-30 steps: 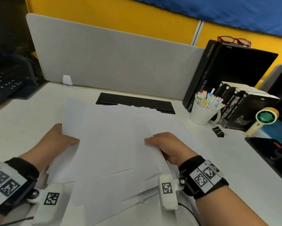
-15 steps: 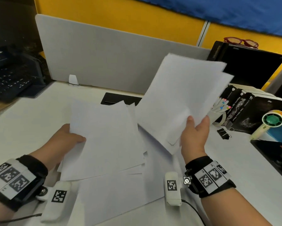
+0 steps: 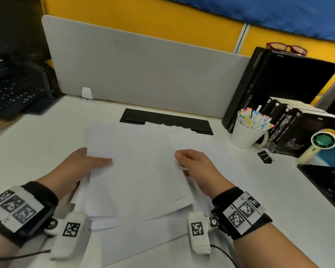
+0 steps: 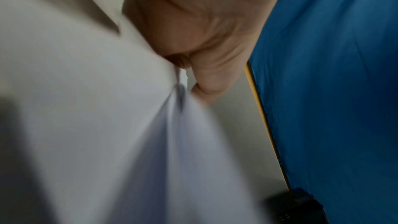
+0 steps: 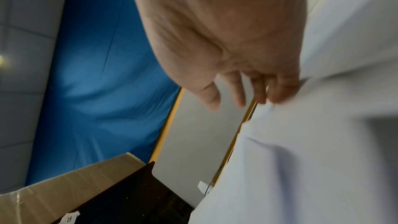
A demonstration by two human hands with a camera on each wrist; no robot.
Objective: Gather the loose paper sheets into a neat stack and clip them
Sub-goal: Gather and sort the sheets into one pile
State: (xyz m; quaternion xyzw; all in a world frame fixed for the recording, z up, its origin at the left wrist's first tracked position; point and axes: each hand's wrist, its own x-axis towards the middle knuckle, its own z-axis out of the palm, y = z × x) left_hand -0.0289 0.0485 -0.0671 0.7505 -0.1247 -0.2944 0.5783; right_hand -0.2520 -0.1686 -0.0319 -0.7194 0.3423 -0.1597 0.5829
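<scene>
While both hands grip them, paper sheets (image 3: 139, 171) lie white, unevenly overlapped.

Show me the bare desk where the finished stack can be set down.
Bare desk lies left of the left hand, between the paper sheets and the grey divider. A second strip lies right of the right hand, toward the near edge. Crowded: the far right, with the pen cup, binder clip and books.
</scene>
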